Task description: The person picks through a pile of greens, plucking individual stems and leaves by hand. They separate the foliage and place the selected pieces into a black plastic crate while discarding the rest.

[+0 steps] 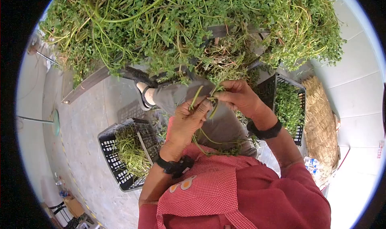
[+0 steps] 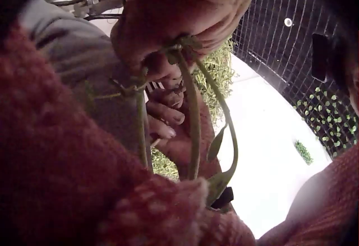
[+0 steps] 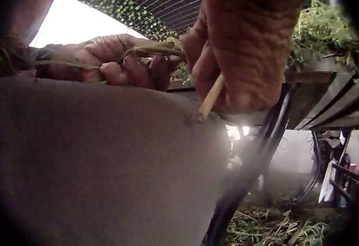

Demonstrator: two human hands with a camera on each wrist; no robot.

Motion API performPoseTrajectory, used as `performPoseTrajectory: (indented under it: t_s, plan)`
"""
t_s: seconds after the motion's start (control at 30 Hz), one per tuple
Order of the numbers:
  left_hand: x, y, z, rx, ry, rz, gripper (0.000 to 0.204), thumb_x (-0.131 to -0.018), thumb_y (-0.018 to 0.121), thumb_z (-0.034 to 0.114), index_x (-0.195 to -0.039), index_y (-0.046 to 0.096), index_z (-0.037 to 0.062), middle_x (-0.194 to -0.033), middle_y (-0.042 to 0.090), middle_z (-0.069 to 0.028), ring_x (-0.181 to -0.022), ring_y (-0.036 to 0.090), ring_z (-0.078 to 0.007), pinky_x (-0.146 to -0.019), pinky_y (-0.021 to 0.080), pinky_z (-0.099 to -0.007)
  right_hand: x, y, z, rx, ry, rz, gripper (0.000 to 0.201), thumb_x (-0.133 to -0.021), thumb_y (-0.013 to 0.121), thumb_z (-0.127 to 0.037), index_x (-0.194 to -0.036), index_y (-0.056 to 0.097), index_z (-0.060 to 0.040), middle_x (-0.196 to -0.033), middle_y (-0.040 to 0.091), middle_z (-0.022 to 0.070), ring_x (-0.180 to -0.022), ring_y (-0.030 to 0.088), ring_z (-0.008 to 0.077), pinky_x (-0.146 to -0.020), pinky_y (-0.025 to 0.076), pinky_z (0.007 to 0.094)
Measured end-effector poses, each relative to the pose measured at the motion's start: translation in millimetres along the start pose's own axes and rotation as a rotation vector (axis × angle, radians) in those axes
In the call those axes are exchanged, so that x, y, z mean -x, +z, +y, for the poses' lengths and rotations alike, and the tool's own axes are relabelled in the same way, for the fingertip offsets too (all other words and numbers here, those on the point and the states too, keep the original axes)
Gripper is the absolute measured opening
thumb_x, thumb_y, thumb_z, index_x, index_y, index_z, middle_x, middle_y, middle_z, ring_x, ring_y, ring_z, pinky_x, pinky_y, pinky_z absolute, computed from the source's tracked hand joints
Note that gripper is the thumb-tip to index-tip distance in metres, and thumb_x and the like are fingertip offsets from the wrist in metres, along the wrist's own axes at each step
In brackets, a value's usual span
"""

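Note:
In the head view the left hand point(image 1: 187, 118) grips green plant stems point(image 1: 196, 97) between thumb and curled fingers, above the person's lap. Close beside it, the right hand point(image 1: 241, 97) pinches a leafy stem. In the left wrist view, stems point(image 2: 194, 111) hang down from the left hand point(image 2: 185, 16), with the other hand's fingers behind them. A pale cut stem end point(image 3: 211, 98) sticks out under the right hand point(image 3: 247, 44) in the right wrist view, and the left hand point(image 3: 120, 61) holds a stem beside it.
A large heap of greens point(image 1: 161, 32) covers the table point(image 1: 86, 84) in front. One black crate point(image 1: 116, 164) with stems stands at the left, another crate point(image 1: 302, 108) with greens at the right. A straw-coloured bundle point(image 1: 319, 124) and bottles point(image 1: 311, 163) lie farther right.

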State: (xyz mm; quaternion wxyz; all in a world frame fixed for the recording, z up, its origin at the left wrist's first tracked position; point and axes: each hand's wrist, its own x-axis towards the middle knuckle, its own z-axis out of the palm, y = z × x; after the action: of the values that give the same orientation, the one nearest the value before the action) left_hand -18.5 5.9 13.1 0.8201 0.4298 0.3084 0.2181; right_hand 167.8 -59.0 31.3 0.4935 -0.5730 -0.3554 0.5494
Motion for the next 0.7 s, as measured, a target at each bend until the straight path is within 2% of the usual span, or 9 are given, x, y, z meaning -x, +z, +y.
performPoseTrajectory:
  t_s: [0.07,0.2,0.27,0.4,0.47,0.5,0.57,0.67,0.7]
  plan:
    - [-0.9,0.2,-2.8,-0.062,0.003,0.002,0.02,-0.086,0.064,0.022,-0.096,0.063,0.004,-0.072,0.057,0.0021,-0.054,0.044,-0.0022,-0.044,0.033,-0.0151,-4.5,0.3,7.5,0.0,0.006,-0.044,0.006,-0.083,0.064,-0.013,-0.084,0.066,-0.0069,-0.054,0.046,-0.0071,-0.046,0.038,0.0012,-0.04,0.026,0.0196]
    - [-0.1,2.5,-0.6,-0.082,0.014,-0.004,0.02,-0.086,0.064,0.021,-0.095,0.063,0.0042,-0.071,0.057,0.0023,-0.055,0.045,-0.0022,-0.045,0.034,-0.0148,-0.4,8.8,2.3,-0.002,0.035,-0.011,0.009,-0.084,0.064,-0.014,-0.087,0.067,-0.0061,-0.055,0.046,-0.0081,-0.046,0.036,0.0009,-0.041,0.026,0.0198]
    - [0.1,5.1,-1.6,-0.066,0.043,0.028,0.014,-0.087,0.061,0.018,-0.091,0.061,0.0044,-0.069,0.057,0.0003,-0.048,0.04,-0.0023,-0.039,0.025,-0.0164,1.3,10.7,0.4,0.025,0.002,0.004,0.012,-0.083,0.064,-0.015,-0.09,0.067,-0.0055,-0.056,0.046,-0.0081,-0.048,0.036,0.0005,-0.042,0.026,0.0198]
    - [1.3,-1.4,-0.1,-0.049,0.06,0.01,0.014,-0.087,0.062,0.017,-0.092,0.061,0.004,-0.072,0.059,-0.0009,-0.048,0.041,-0.0024,-0.038,0.025,-0.0164,2.1,-8.6,1.1,0.158,-0.138,0.036,0.012,-0.083,0.065,-0.016,-0.089,0.067,-0.006,-0.056,0.043,-0.01,-0.049,0.032,-0.0012,-0.042,0.024,0.019]
    - [2.2,-2.5,2.4,-0.01,0.057,0.012,0.016,-0.086,0.063,0.018,-0.092,0.062,0.0036,-0.072,0.06,-0.002,-0.048,0.041,-0.0028,-0.038,0.026,-0.0168,3.3,-26.5,-7.8,0.305,-0.061,0.261,0.02,-0.08,0.066,-0.016,-0.095,0.064,-0.0034,-0.068,0.056,-0.0009,-0.055,0.048,0.007,-0.048,0.037,0.0229]
    - [2.2,-3.4,2.4,-0.008,0.058,0.017,0.016,-0.086,0.063,0.018,-0.092,0.062,0.0036,-0.072,0.06,-0.002,-0.048,0.041,-0.0028,-0.038,0.026,-0.0168,2.5,-41.6,-4.0,0.305,-0.06,0.256,0.02,-0.08,0.066,-0.016,-0.095,0.064,-0.0034,-0.068,0.056,-0.0009,-0.055,0.048,0.007,-0.048,0.037,0.0229]
    - [2.9,-6.7,1.6,-0.012,-0.007,0.025,0.015,-0.087,0.063,0.019,-0.088,0.062,0.0046,-0.071,0.058,0.0011,-0.053,0.04,-0.0017,-0.041,0.026,-0.0158,-2.7,-65.3,11.9,1.242,-0.538,0.613,0.037,-0.074,0.069,-0.011,-0.11,0.059,-0.004,-0.104,0.062,0.0113,-0.089,0.06,0.0274,-0.076,0.049,0.0336]
    - [3.4,-0.5,6.1,-0.012,0.017,0.004,0.015,-0.087,0.063,0.02,-0.087,0.062,0.0043,-0.071,0.058,0.0009,-0.053,0.04,-0.0017,-0.041,0.026,-0.0155,15.6,-37.2,-26.7,1.053,-0.549,0.462,0.052,-0.068,0.072,-0.01,-0.117,0.055,-0.0093,-0.12,0.053,0.0163,-0.107,0.052,0.0353,-0.09,0.044,0.0399]
    - [3.3,1.4,4.7,-0.014,0.01,0.004,0.015,-0.087,0.063,0.02,-0.087,0.062,0.0043,-0.071,0.058,0.0009,-0.053,0.04,-0.0017,-0.041,0.026,-0.0155,19.4,-19.6,-34.4,1.225,-0.685,0.434,0.053,-0.065,0.072,-0.008,-0.115,0.056,-0.0123,-0.117,0.055,0.0142,-0.106,0.053,0.0327,-0.091,0.044,0.0393]
